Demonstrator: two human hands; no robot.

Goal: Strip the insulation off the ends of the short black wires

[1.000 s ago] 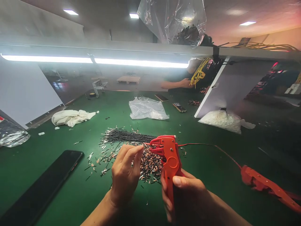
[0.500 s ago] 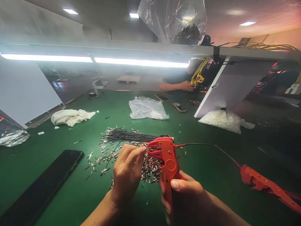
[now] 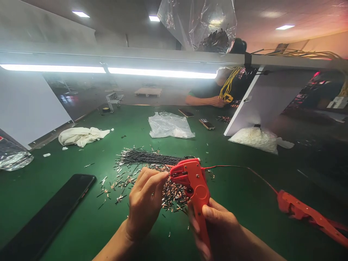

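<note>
In the head view, my right hand (image 3: 220, 221) is wrapped round the handle of a red wire stripper (image 3: 200, 195), its head up and turned left. My left hand (image 3: 145, 197) is closed in a pinch right at the stripper's jaws, on a thin black wire mostly hidden by the fingertips. Behind and under the tool lies a bundle of black wires (image 3: 152, 157) with bared ends. A heap of cut insulation and copper scraps (image 3: 175, 195) spreads below the bundle, between my hands.
A black phone (image 3: 51, 214) lies at left, a second red stripper (image 3: 307, 210) at right. Farther back are a white cloth (image 3: 81, 136), a clear plastic bag (image 3: 171, 125) and a bag of white pieces (image 3: 254, 139). Across the table a person's hand (image 3: 219, 101) holds yellow wires.
The stripper has tipped so its handle leans farther right, and my right hand has shifted slightly right with it. My left hand stays pinched near the jaws, moved slightly left.
</note>
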